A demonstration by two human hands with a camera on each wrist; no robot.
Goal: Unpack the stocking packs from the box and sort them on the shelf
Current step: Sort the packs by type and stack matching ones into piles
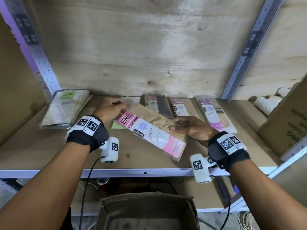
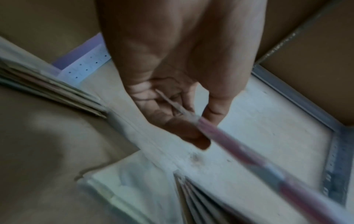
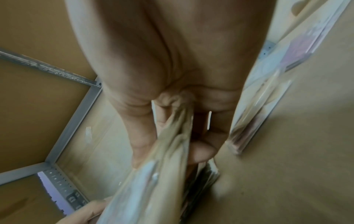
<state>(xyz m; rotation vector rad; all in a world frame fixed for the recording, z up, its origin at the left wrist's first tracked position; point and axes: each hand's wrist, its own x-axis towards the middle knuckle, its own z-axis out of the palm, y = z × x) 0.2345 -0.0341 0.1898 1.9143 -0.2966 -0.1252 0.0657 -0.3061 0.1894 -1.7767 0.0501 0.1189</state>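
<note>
Pink-labelled "ENE STOCKING" pack (image 1: 150, 132), gripped by both hands, over shelf (image 1: 49, 156)

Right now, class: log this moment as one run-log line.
left hand: grips pink-label pack top | right hand: pinches its edge | pack: tilted over shelf | box: below

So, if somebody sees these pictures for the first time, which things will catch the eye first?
Most striking is the pink-labelled flat pack of beige stockings, held at a slant above the middle of the brown board shelf by the left hand at its far end and the right hand at its side. Next come the green-labelled stack of packs at the shelf's left, and the open cardboard box below.
</note>
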